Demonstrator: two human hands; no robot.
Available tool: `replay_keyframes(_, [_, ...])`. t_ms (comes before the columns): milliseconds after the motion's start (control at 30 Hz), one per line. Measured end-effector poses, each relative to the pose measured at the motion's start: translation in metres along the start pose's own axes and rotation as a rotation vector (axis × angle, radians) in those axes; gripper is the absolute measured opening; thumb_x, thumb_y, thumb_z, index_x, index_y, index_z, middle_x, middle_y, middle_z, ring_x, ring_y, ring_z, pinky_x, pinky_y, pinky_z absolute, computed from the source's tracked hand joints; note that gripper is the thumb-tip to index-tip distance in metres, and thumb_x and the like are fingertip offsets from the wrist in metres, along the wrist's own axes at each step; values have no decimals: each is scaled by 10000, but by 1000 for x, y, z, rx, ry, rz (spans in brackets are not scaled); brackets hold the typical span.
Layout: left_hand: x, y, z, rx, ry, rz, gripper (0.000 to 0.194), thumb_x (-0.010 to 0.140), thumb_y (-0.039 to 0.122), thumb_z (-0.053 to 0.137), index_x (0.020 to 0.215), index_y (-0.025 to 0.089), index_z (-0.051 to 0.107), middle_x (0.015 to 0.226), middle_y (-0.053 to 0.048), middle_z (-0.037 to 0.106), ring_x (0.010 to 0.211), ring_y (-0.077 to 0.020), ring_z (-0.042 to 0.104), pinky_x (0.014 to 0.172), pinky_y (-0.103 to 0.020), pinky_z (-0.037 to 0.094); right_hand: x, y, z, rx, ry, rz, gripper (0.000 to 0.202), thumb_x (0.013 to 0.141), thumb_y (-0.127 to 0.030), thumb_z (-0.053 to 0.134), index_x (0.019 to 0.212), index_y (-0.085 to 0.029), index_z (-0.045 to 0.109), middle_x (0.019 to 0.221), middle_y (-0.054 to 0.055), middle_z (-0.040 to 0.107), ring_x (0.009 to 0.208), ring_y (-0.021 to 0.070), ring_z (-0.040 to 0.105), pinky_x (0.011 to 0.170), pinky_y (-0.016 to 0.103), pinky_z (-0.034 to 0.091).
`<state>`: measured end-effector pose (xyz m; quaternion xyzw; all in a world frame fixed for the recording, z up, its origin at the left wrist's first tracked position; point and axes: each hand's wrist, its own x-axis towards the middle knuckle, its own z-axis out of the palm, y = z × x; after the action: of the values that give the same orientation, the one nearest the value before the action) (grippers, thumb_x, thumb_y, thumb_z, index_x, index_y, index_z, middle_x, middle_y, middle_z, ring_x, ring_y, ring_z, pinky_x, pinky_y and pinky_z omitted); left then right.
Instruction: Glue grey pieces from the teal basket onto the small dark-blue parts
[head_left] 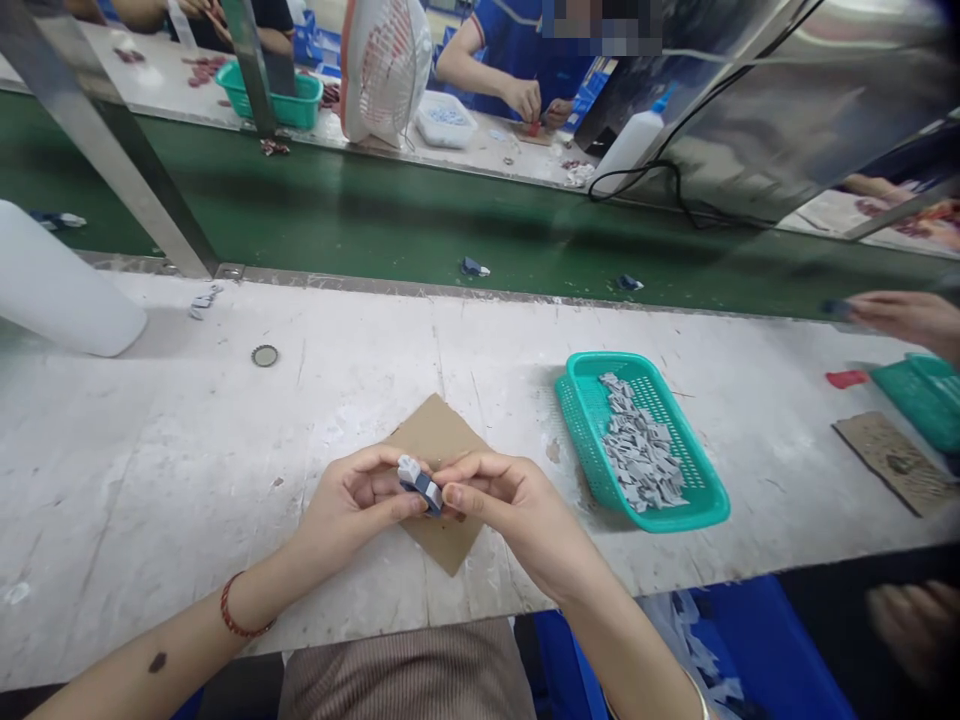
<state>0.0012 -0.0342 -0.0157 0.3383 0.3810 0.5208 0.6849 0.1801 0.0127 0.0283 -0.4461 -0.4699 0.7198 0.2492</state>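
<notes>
A small grey and dark blue piece (421, 485) is pinched between my two hands, above a brown cardboard square (439, 425) that lies turned like a diamond on the white table. My left hand (367, 498) grips the piece from the left, thumb below it and fingers behind. From the right, the thumb and fingertips of my right hand (502, 495) close on its other end. To the right of my hands stands a green basket (574, 420) holding a heap of small grey pieces (641, 450).
Behind the table runs a green belt (337, 220) with small blue and grey pieces on it. A white bottle (60, 285) lies at left, near a bottle cap (265, 355). At right, a co-worker's hand (911, 318) reaches over the belt's edge near another cardboard (892, 460).
</notes>
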Motion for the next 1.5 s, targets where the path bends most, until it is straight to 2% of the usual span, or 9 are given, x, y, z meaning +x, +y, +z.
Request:
replay_keyframes(267, [-3, -1, 5, 107, 59, -35, 365, 819, 321, 739, 1170, 237, 684, 1079, -60, 731, 987, -215, 690, 918, -342, 548, 1, 14, 19, -30, 204, -134, 179, 715, -318, 790, 738, -205, 654, 782, 33, 746, 767, 180, 710, 727, 305, 573])
replay_keyframes(433, [5, -5, 4, 200, 125, -94, 363, 775, 371, 773, 1093, 210, 700, 941, -67, 736, 912, -226, 684, 824, -324, 546, -3, 16, 12, -96, 118, -208, 112, 804, -311, 691, 829, -203, 681, 760, 16, 720, 707, 154, 683, 675, 283, 564])
replay_keyframes(533, [15, 1, -6, 317, 157, -71, 359, 825, 412, 714, 1114, 201, 692, 1005, -93, 732, 938, -231, 657, 766, -305, 524, -15, 5, -28, -274, 192, -294, 150, 853, -312, 639, 935, -212, 715, 863, 39, 749, 820, 186, 703, 748, 321, 574])
replay_keyframes(700, [52, 30, -32, 579, 271, 101, 407, 816, 423, 709, 1145, 198, 627, 1021, -99, 725, 874, -215, 629, 696, -300, 480, -34, -14, -139, -977, 797, -329, 199, 906, -272, 550, 982, -209, 724, 1022, 84, 744, 871, 239, 696, 772, 371, 551])
replay_keyframes(900, [140, 81, -71, 1100, 580, 217, 386, 754, 409, 714, 1022, 232, 498, 921, -67, 729, 790, -240, 656, 693, -348, 487, -22, -12, -215, -1276, 784, -145, 200, 880, -241, 565, 854, -161, 746, 961, 137, 748, 836, 292, 689, 717, 390, 516])
replay_keyframes(1033, [193, 105, -93, 1333, 737, 263, 258, 768, 367, 660, 932, 217, 529, 1092, -110, 690, 1000, -305, 649, 852, -405, 476, -9, -1, -217, -1357, 741, -144, 191, 851, -183, 556, 762, -175, 725, 893, 127, 721, 870, 286, 668, 706, 363, 501])
replay_keyframes(1267, [229, 111, -114, 1525, 707, 233, 211, 787, 332, 607, 894, 151, 613, 1019, -209, 665, 1077, -422, 575, 856, -528, 454, -8, 0, -214, -1357, 665, -234, 180, 850, -163, 518, 752, -168, 669, 855, 139, 702, 898, 324, 649, 735, 412, 508])
replay_keyframes(1367, [236, 108, -107, 1617, 625, 300, 314, 823, 335, 564, 1030, 106, 622, 1192, -270, 593, 1247, -465, 420, 984, -586, 350, -9, -4, -211, -1306, 613, -283, 153, 876, -185, 515, 846, -179, 665, 855, 98, 724, 830, 268, 679, 709, 371, 539])
replay_keyframes(1500, [252, 100, -85, 1658, 343, 362, 367, 846, 317, 544, 1165, 149, 613, 1329, -182, 555, 1301, -369, 388, 1090, -477, 278, -21, -4, -186, -1120, 603, -487, 213, 945, -262, 494, 1035, -208, 679, 995, 80, 743, 887, 238, 714, 731, 348, 581])
